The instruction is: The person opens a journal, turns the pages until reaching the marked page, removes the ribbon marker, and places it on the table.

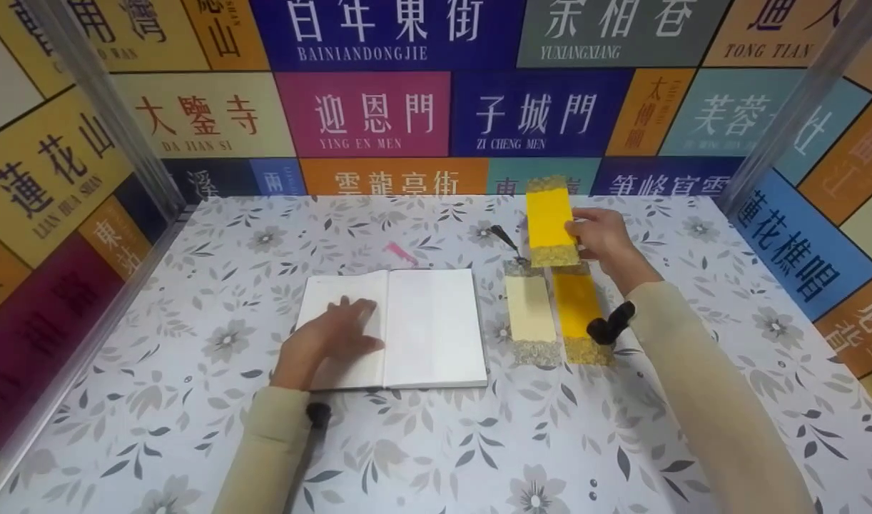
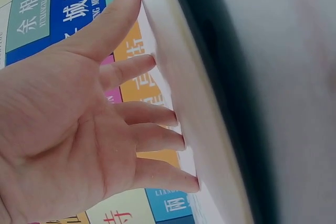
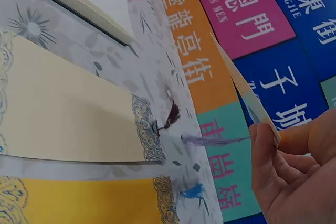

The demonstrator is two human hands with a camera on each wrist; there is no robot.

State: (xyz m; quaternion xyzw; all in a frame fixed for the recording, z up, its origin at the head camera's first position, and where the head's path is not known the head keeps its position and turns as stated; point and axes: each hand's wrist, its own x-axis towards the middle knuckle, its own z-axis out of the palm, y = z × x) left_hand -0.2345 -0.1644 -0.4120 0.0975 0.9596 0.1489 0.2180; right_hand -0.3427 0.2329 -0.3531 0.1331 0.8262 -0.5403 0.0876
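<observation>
An open white book (image 1: pixel 393 330) lies on the floral table. My left hand (image 1: pixel 332 338) rests flat on its left page, fingers straight; in the left wrist view the fingertips (image 2: pixel 173 124) press the page (image 2: pixel 184 93). My right hand (image 1: pixel 600 235) pinches a yellow bookmark (image 1: pixel 549 221) with gold patterned ends by its right edge, lifted off the table; the right wrist view shows its thin edge (image 3: pixel 244 90) between thumb and fingers (image 3: pixel 270 156). A cream bookmark (image 1: pixel 530 310) and another yellow bookmark (image 1: pixel 577 307) lie side by side right of the book.
A small pink tassel (image 1: pixel 400 253) lies behind the book and a dark tassel (image 1: pixel 504 238) lies by the bookmarks. Walls covered with colourful signs enclose the table (image 1: pixel 193 300) at the back and on both sides, with metal posts (image 1: pixel 100 100) in the corners.
</observation>
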